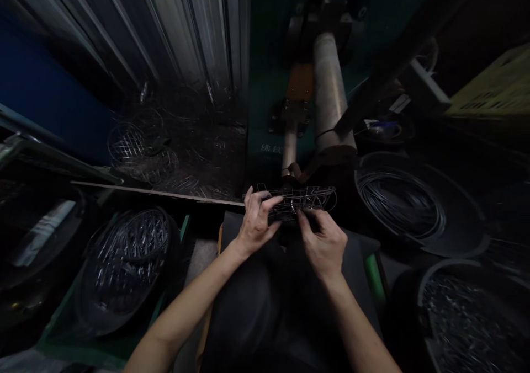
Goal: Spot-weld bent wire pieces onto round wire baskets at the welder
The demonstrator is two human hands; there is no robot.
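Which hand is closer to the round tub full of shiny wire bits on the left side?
Left. The left hand holds the wire frame on the side toward the tub; the right hand pinches the frame farther away.

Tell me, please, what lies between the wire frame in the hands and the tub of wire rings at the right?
In the head view, only dark, bare surface separates the wire frame from the tub of wire rings; nothing stands there.

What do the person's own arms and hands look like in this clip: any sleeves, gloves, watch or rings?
Both forearms are bare up to the bottom edge of the picture, so no sleeves show. The left hand and the right hand wear no gloves. No watch, wristband or ring can be seen, though the light is dim and the far sides of the fingers are hidden.
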